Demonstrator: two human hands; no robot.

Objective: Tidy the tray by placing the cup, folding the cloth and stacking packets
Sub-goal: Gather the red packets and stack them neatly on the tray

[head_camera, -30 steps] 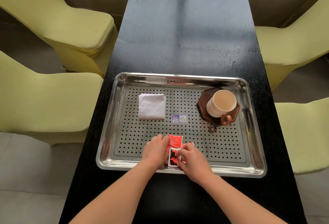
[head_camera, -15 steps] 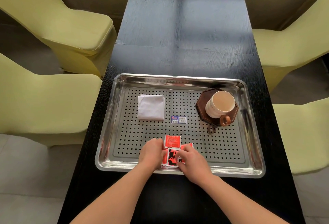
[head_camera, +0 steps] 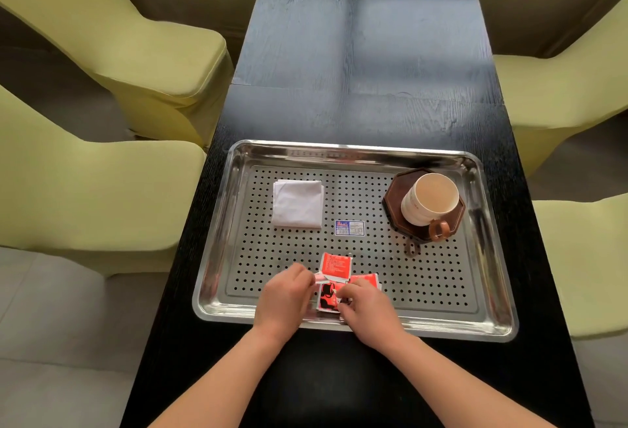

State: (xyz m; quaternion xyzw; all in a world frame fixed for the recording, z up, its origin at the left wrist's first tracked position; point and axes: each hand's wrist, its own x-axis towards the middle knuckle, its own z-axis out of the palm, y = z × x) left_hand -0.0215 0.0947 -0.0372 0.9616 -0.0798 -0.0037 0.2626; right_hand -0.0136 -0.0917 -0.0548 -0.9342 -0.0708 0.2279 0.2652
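Small red packets (head_camera: 335, 268), one black-printed, lie loosely overlapping.

Bare tray floor (head_camera: 360, 189) lies between cloth (head_camera: 298, 204) and cup (head_camera: 430, 198).

Left arm: bare, running from the lower left of my view, forearm angled up and to the right.
Left wrist: about straight, in line with the forearm.
Left hand (head_camera: 283, 295): back facing my camera, fingers curled, thumb and forefinger tips pinching a pale edge among the packets (head_camera: 328, 298).
Right arm: bare, running from the lower right, forearm angled up and to the left.
Right wrist: about straight.
Right hand (head_camera: 368, 308): back facing my camera, fingers curled down, their tips gripping the packets; the thumb is hidden from me.
Spacing: forearms converge, hands side by side, fingertips near each other.
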